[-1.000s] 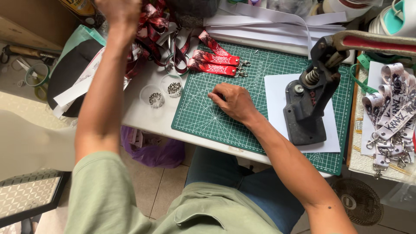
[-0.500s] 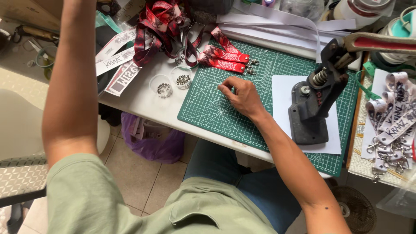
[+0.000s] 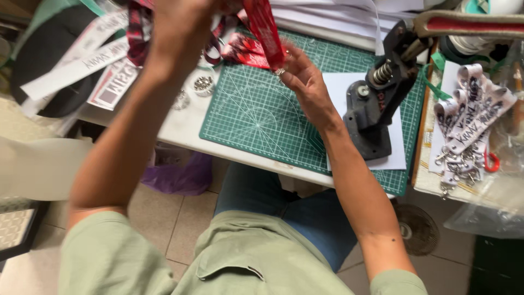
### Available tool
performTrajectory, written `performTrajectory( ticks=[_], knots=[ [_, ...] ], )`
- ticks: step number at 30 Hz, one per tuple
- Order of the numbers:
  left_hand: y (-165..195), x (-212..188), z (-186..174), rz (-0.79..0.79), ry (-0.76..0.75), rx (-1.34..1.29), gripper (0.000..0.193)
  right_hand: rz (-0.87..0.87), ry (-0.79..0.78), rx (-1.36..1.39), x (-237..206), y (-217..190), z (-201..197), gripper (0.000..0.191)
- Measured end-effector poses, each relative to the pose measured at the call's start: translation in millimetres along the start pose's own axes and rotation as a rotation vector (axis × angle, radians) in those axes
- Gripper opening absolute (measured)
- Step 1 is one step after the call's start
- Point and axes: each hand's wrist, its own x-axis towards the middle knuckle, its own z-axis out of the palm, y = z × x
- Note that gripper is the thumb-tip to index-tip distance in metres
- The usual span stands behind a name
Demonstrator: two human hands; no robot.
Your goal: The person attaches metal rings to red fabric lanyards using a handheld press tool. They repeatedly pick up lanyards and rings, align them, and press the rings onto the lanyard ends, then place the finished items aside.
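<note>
Overhead, the left hand grips a glossy red woven strap at upper centre; the right hand pinches its metal end above the gridded green cutting mat.

Green cutting mat lies bare (left half); black hand press blocks its right.

Red woven cloth strap, matt metal press
</note>
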Motion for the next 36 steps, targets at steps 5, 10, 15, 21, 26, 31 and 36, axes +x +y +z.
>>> performTrajectory(
  ticks=[5,10,15,21,26,31,36],
  knots=[
    [-10.2,-32.8,32.7,0.059,0.083,0.047,0.019,0.144,0.010,0.074,-2.8,2.3,-10.0,0.021],
    [-20.9,-91.8,26.7,-0.152,0.263,-0.044,0.026,0.188,0.031,0.075,-4.2,1.7,-10.4,0.013],
    [-37.5,-129.1,13.5,-0.279,0.199,-0.047,0.039,0.253,-0.082,-0.184,-5.1,6.0,-8.0,0.015],
    [-57.1,-129.4,16.4,-0.007,-0.055,0.693,0.022,0.229,-0.222,-0.474,-4.9,33.7,9.2,0.019],
    [-60.9,-118.6,23.5,-0.450,-0.113,0.461,0.030,0.184,-0.152,-0.494,0.4,35.6,24.3,0.026],
    [-64.6,-110.2,20.0,-0.636,-0.079,0.379,0.031,0.185,-0.098,-0.432,0.9,29.9,28.5,0.032],
    [-83.5,-111.9,15.4,-0.645,-0.179,0.417,0.029,-0.007,-0.179,-0.459,-2.9,40.0,16.8,0.026]
  ],
)
